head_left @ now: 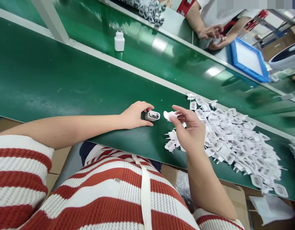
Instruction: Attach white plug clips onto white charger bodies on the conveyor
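Note:
My left hand (pixel 137 115) is closed around a white charger housing (pixel 152 116), whose open end faces right and shows electronic parts inside. Just right of it, my right hand (pixel 189 127) pinches a white plug cap (pixel 170 115) between thumb and fingers, its metal pins pointing right. A small gap separates the cap from the housing. Beside and beyond my right hand lies a large heap of similar white plug caps (pixel 243 140), with a few loose ones (pixel 171 140) near my wrist.
A white charger (pixel 119 41) stands pins up on the green belt (pixel 94 28) behind a pale metal rail (pixel 128 67). Across it, a co-worker's hands (pixel 215 36) hold something small near a blue tray (pixel 249 60). More housings (pixel 151 12) are piled at the far top. A metal post (pixel 51 20) rises at left.

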`<state>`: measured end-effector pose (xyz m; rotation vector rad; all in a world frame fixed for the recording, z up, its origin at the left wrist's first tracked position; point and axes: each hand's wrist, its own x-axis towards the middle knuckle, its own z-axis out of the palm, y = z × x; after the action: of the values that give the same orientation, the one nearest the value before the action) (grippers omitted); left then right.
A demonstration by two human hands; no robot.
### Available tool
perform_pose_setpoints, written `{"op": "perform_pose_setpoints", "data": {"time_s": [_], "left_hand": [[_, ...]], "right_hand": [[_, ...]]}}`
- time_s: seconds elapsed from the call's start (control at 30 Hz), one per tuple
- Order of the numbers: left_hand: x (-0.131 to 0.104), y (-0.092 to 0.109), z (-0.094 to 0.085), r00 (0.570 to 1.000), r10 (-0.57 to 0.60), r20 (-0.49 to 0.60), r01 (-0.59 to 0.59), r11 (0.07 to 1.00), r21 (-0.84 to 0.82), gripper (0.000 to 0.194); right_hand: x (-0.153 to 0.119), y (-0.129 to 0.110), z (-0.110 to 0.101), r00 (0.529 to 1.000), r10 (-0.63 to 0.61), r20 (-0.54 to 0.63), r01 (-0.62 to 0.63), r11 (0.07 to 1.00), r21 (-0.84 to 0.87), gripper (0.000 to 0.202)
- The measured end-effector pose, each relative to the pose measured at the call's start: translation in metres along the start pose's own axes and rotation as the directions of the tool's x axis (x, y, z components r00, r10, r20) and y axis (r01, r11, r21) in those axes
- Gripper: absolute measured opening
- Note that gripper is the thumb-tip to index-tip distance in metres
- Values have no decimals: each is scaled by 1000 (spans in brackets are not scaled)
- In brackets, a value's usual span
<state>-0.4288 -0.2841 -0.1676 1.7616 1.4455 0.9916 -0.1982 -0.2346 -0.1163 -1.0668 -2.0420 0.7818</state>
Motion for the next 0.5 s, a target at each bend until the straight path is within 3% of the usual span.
{"op": "perform_pose_setpoints", "data": {"time_s": [0.07, 0.13, 0.23, 0.37, 0.5], "left_hand": [[-4, -2, 3, 999, 47, -22, -47, 999, 2, 36], [-4, -6, 5, 997, 76, -30, -76, 997, 5, 26], [-3, -9, 5, 995, 93, -35, -93, 996, 10, 26], [-4, -9, 4, 997, 66, -46, -66, 998, 5, 32], [-3, -10, 5, 996, 76, -38, -75, 997, 12, 26]], "right_hand": [[2, -8, 5, 985, -164, 53, 170, 974, -149, 19], [7, -13, 11, 960, -249, 127, 271, 939, -210, 16], [14, -15, 18, 955, -237, 179, 276, 931, -239, 16], [19, -13, 19, 966, -209, 150, 238, 947, -214, 14], [19, -14, 18, 921, -286, 266, 347, 911, -222, 15]]}}
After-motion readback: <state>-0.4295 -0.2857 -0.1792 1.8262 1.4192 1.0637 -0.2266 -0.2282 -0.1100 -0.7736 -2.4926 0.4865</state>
